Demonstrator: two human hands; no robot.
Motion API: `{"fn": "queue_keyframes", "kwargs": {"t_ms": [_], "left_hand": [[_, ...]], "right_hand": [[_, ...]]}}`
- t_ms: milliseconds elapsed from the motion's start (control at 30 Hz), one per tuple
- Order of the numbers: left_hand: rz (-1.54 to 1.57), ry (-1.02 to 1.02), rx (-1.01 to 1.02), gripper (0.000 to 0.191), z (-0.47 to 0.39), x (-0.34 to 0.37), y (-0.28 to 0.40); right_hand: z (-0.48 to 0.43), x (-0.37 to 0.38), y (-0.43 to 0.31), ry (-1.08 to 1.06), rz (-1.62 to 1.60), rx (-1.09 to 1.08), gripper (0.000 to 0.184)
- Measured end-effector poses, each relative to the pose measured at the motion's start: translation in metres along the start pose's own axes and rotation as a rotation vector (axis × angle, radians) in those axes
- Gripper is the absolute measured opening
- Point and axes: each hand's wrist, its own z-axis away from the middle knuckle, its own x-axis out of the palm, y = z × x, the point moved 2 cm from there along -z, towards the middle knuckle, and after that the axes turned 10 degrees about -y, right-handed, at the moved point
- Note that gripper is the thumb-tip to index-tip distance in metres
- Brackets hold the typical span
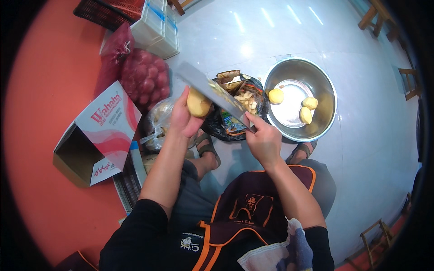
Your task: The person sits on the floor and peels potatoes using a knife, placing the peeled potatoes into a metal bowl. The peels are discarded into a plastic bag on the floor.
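Observation:
My left hand (183,117) holds a peeled yellow potato (198,102) out in front of me. In my right hand (264,140) is the handle of a broad-bladed cleaver (217,89). Its blade slants up to the left, with the far part beside the potato, and bits of peel cling to the metal. Whether the edge touches the potato, I cannot tell. Below the blade sits a black plastic bag (212,125) filled with potato peelings (249,101) and wrappers. To its right, a large steel basin (330,101) contains three peeled potatoes (306,115).
Left of me are a translucent plastic bag (159,118), a red mesh sack of onions (147,78) and an open Wahaha carton (108,127). White plastic crates (161,30) stand against the red wall (51,118). Wooden stools (373,17) line the floor's far right side.

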Motion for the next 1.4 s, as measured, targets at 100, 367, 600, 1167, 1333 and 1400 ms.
{"fn": "queue_keyframes", "kwargs": {"t_ms": [100,367,600,1167,1333,1400], "left_hand": [[0.211,0.001,-0.034,0.074,-0.004,-0.007,-0.012],[0.383,-0.114,-0.386,0.073,-0.019,-0.003,-0.035],[0.383,-0.39,-0.286,0.069,-0.018,-0.009,-0.031],[0.265,-0.266,-0.058,0.068,0.002,-0.016,-0.018],[0.161,-0.418,0.026,0.059,0.003,0.0,-0.013],[0.03,-0.284,-0.007,0.055,0.005,0.004,-0.011]], "right_hand": [[-0.004,-0.002,-0.016,0.095,0.144,-0.243,0.029],[-0.002,-0.004,-0.032,0.028,0.389,-0.513,0.045],[-0.006,-0.006,-0.022,0.152,0.411,-0.431,0.037],[-0.004,-0.021,-0.031,0.231,0.318,-0.392,0.021],[-0.008,-0.019,-0.009,0.219,0.251,-0.227,0.031],[-0.008,-0.017,0.001,0.138,0.155,-0.155,0.033]]}}
